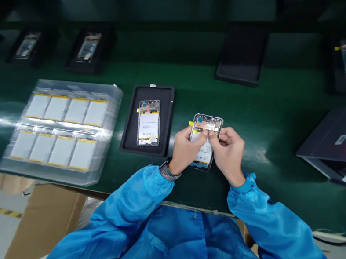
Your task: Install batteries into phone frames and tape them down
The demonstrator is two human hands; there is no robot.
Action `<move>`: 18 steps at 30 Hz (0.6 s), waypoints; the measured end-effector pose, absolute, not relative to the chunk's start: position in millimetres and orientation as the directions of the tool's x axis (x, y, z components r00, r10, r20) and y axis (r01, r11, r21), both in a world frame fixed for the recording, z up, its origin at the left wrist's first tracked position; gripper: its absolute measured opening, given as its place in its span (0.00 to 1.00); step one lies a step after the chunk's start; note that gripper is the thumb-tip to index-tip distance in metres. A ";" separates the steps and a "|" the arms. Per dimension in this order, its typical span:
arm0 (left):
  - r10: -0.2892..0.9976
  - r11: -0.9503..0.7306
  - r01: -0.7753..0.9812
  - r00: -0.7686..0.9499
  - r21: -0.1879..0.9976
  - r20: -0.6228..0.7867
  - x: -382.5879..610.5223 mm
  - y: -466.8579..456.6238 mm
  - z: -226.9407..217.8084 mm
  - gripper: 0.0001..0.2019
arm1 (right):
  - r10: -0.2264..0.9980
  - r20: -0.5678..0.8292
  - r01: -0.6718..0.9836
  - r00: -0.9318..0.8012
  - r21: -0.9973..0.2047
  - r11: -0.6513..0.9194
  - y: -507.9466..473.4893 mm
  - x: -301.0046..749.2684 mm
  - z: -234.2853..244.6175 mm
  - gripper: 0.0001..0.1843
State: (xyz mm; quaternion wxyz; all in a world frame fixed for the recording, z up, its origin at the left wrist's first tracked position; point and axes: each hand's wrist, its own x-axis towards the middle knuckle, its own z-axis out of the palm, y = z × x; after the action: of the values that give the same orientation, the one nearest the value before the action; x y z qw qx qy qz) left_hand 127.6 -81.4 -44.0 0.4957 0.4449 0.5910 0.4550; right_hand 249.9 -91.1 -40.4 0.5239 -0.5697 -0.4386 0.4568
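An opened smartphone (204, 153) lies on the green bench in front of me, its circuit board and white battery exposed. My left hand (187, 146) grips its left side, thumb pressed down near the top of the battery. From the other side my right hand (228, 152) holds the right edge, with its thumb close beside the left one. Whatever small part is under the thumbs is hidden. Left of my hands, a second opened phone (149, 123) with a battery fitted rests in a black tray (127, 139).
Stacked clear plastic trays (109, 136) of white batteries stand at the left. A bare black tray (243, 52) and several trays with phones sit further back. On the right is a dark machine (336, 131) with a red display and a black cable (340, 243).
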 end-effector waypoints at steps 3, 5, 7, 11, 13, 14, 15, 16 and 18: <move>0.983 0.160 0.094 -0.103 0.983 -0.150 126.4 -81.9 -41.6 0.14 | 0.979 -0.054 0.003 0.199 -0.998 -0.056 -90.5 250.3 -39.9 0.21; 0.991 0.108 0.139 -0.089 0.984 -0.096 124.6 -83.7 -40.4 0.14 | 0.975 -0.034 0.020 0.220 -0.999 -0.039 -90.1 251.2 -38.2 0.23; 0.997 0.056 0.175 -0.055 0.983 -0.048 122.2 -85.9 -40.3 0.14 | 0.969 -0.009 0.051 0.246 -0.998 -0.022 -89.4 252.6 -36.3 0.23; 0.996 0.047 0.092 0.074 0.995 -0.054 118.1 -85.6 -42.2 0.16 | 0.964 0.014 0.064 0.266 -0.998 -0.003 -86.2 257.4 -35.5 0.22; 0.982 0.110 -0.020 0.160 0.994 -0.105 117.3 -82.5 -42.5 0.19 | 0.966 0.003 0.048 0.260 -0.999 -0.010 -82.8 260.7 -37.6 0.23; 0.970 0.148 -0.075 0.204 0.986 -0.130 117.2 -80.6 -42.4 0.21 | 0.968 -0.015 0.037 0.249 -0.999 -0.025 -80.7 262.6 -38.7 0.23; 0.959 0.182 -0.122 0.241 0.976 -0.149 117.2 -78.9 -42.1 0.23 | 0.971 -0.035 0.023 0.235 -0.999 -0.041 -78.6 264.9 -39.3 0.24; 0.949 0.210 -0.158 0.270 0.965 -0.163 117.1 -77.3 -41.8 0.25 | 0.973 -0.051 0.008 0.227 -0.998 -0.054 -77.0 267.7 -39.0 0.24; 0.937 0.255 -0.217 0.297 0.942 -0.185 116.5 -75.1 -41.5 0.27 | 0.967 -0.055 -0.012 0.248 -0.999 -0.053 -77.4 275.4 -34.2 0.25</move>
State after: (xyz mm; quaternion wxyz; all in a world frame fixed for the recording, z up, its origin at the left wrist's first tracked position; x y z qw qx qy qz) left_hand 116.5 -75.1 -41.5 0.6766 0.4367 0.4119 0.4264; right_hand 275.4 -77.4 -34.2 0.5463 -0.5707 -0.4182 0.4483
